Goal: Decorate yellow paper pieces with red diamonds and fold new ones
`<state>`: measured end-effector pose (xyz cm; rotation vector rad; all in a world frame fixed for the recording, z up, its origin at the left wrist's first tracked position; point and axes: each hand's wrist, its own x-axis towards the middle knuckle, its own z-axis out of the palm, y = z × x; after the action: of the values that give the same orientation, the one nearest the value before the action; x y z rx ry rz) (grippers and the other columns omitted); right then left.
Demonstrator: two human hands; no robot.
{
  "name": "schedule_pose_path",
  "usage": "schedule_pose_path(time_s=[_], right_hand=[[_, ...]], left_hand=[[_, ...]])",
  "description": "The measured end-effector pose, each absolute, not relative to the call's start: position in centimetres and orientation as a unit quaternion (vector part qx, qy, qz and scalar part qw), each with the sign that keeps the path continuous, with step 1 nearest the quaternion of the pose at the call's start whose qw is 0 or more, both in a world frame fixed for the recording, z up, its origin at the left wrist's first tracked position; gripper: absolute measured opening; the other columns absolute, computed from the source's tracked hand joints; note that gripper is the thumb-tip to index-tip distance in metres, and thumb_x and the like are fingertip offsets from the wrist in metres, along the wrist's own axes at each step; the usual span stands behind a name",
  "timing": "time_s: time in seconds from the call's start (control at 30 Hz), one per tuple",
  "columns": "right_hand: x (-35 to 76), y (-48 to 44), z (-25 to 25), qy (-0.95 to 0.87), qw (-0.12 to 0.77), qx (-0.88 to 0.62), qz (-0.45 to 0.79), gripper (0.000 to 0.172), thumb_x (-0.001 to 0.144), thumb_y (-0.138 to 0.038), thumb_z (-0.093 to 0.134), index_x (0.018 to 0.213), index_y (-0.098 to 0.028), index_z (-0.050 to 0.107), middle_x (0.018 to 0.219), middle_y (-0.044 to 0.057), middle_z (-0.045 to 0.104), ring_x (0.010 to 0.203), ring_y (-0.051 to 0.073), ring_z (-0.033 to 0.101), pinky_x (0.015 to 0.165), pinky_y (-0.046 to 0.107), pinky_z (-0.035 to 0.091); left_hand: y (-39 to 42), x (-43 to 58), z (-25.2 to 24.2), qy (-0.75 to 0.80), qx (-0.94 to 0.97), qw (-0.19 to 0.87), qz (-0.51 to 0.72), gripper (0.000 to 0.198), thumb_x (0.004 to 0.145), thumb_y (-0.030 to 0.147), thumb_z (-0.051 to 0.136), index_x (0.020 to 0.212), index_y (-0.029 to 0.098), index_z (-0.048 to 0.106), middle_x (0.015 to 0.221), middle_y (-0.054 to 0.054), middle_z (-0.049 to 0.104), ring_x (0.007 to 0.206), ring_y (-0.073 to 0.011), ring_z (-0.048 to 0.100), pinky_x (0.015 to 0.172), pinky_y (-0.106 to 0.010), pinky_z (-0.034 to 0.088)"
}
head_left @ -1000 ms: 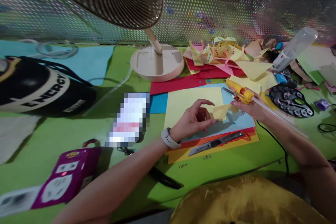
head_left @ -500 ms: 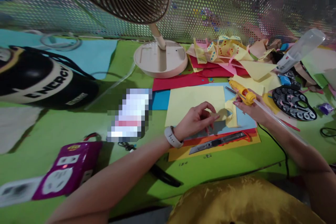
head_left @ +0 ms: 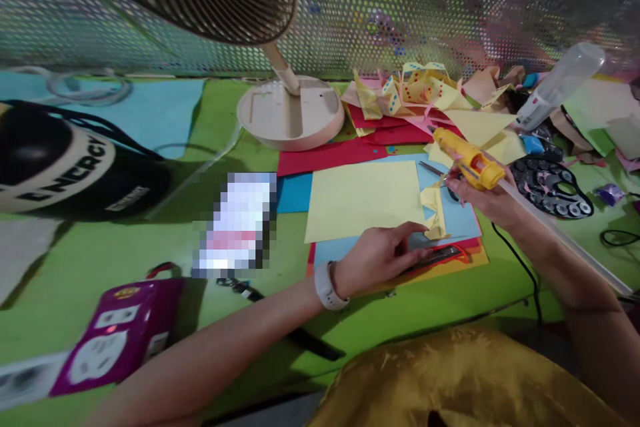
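Observation:
My right hand is wrapped round a yellow hot glue gun, its nozzle pointing up and left. A long clear glue stick sticks out of its rear. Below it lies a small folded yellow paper piece. My left hand reaches in from the left with fingers apart, the index fingertip at the paper piece's lower edge; whether it touches, I cannot tell. Under the left fingers is an orange-edged utility knife, partly covered. Scissors lie beside the gun, partly hidden by my right hand.
A pale yellow sheet rests on stacked coloured paper. Behind are a fan base, paper scraps and a clear bottle. Leftward lie a phone, a purple power strip and a black bottle. A black palette sits right.
My left hand has moved down and right, from above the paper to over the utility knife. The glue gun has shifted slightly, still in my right hand. The whole view has swung a little.

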<state>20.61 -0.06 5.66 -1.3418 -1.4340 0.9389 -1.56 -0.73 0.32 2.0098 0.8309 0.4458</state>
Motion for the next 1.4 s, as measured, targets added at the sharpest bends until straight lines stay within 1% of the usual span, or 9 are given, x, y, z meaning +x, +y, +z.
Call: schedule_pose_path(time_s=[0.13, 0.3, 0.4, 0.5, 0.7, 0.83, 1.0, 1.23, 1.4], right_hand=[[20.6, 0.0, 5.8, -0.589, 0.476, -0.524, 0.389, 0.030, 0.071, -0.037, 0.077, 0.090, -0.023, 0.059, 0.085, -0.002, 0.062, 0.062, 0.010, 0.054, 0.050, 0.026, 0.049], [20.7, -0.2, 6.4, -0.602, 0.479, -0.502, 0.394, 0.028, 0.073, -0.038, 0.075, 0.088, -0.022, 0.057, 0.082, -0.003, 0.061, 0.060, 0.009, 0.053, 0.051, 0.025, 0.049], [20.8, -0.6, 6.6, -0.601, 0.486, -0.496, 0.396, 0.026, 0.075, -0.038, 0.073, 0.088, -0.022, 0.057, 0.082, -0.003, 0.062, 0.062, 0.009, 0.053, 0.051, 0.025, 0.048], [21.0, -0.9, 7.0, -0.594, 0.496, -0.496, 0.394, 0.023, 0.077, -0.037, 0.071, 0.088, -0.023, 0.057, 0.082, -0.003, 0.062, 0.059, 0.008, 0.053, 0.050, 0.024, 0.049], [20.9, -0.8, 7.3, -0.560, 0.495, -0.496, 0.441, 0.029, 0.070, -0.041, 0.074, 0.084, -0.021, 0.059, 0.084, -0.001, 0.060, 0.059, 0.008, 0.054, 0.048, 0.023, 0.051], [20.2, -0.6, 6.4, -0.562, 0.447, -0.491, 0.493, 0.029, 0.069, -0.041, 0.074, 0.083, -0.019, 0.060, 0.086, -0.001, 0.061, 0.048, 0.004, 0.050, 0.044, 0.022, 0.051], [20.2, -0.6, 5.4, -0.578, 0.352, -0.517, 0.524, 0.035, 0.064, -0.037, 0.078, 0.085, -0.019, 0.057, 0.082, -0.002, 0.059, 0.049, 0.006, 0.051, 0.039, 0.020, 0.049], [20.8, -0.1, 4.6, -0.606, 0.350, -0.538, 0.470, 0.027, 0.069, -0.035, 0.073, 0.083, -0.019, 0.055, 0.074, -0.004, 0.055, 0.051, 0.008, 0.049, 0.040, 0.021, 0.047], [20.9, 0.0, 5.2, -0.686, 0.269, -0.546, 0.398, 0.020, 0.076, -0.034, 0.067, 0.081, -0.019, 0.055, 0.069, -0.003, 0.054, 0.051, 0.009, 0.049, 0.044, 0.023, 0.043]], left_hand=[[-0.4, -1.0, 1.2, 0.345, 0.794, 0.472, 0.166, 0.036, 0.085, 0.041, 0.060, 0.114, 0.020, 0.063, 0.058, 0.003, 0.062, 0.048, -0.0125, 0.054, 0.048, -0.022, 0.033], [-0.4, 1.6, 1.3, 0.348, 0.819, 0.416, 0.187, 0.040, 0.078, 0.044, 0.069, 0.112, 0.021, 0.065, 0.058, 0.003, 0.060, 0.049, -0.0129, 0.051, 0.049, -0.023, 0.032], [-0.2, 2.9, 1.0, 0.322, 0.826, 0.415, 0.204, 0.016, 0.080, 0.037, 0.067, 0.079, 0.021, 0.070, 0.059, 0.001, 0.058, 0.052, -0.0121, 0.049, 0.053, -0.023, 0.034], [0.4, 2.9, 1.4, 0.300, 0.782, 0.481, 0.259, 0.022, 0.080, 0.037, 0.068, 0.067, 0.019, 0.067, 0.070, -0.003, 0.062, 0.061, -0.0131, 0.054, 0.054, -0.023, 0.039], [1.5, 0.7, 2.2, 0.330, 0.491, 0.711, 0.381, 0.031, 0.068, 0.044, 0.079, 0.073, 0.019, 0.062, 0.066, 0.003, 0.060, 0.052, -0.0080, 0.053, 0.047, -0.018, 0.049], [1.6, 0.3, 1.6, 0.316, 0.365, 0.771, 0.415, 0.033, 0.064, 0.037, 0.084, 0.075, 0.020, 0.059, 0.060, 0.008, 0.054, 0.051, -0.0047, 0.052, 0.050, -0.015, 0.053], [1.5, -0.2, 1.2, 0.322, 0.334, 0.776, 0.427, 0.035, 0.062, 0.035, 0.085, 0.077, 0.019, 0.058, 0.059, 0.009, 0.054, 0.051, -0.0036, 0.053, 0.054, -0.015, 0.056], [1.4, -1.6, 0.4, 0.356, 0.384, 0.756, 0.393, 0.033, 0.067, 0.038, 0.081, 0.078, 0.017, 0.059, 0.066, 0.002, 0.066, 0.065, -0.0116, 0.065, 0.056, -0.019, 0.055], [1.5, -2.6, 0.4, 0.377, 0.488, 0.707, 0.347, 0.048, 0.082, 0.042, 0.067, 0.123, 0.021, 0.053, 0.067, 0.003, 0.068, 0.051, -0.0106, 0.062, 0.050, -0.021, 0.052]])
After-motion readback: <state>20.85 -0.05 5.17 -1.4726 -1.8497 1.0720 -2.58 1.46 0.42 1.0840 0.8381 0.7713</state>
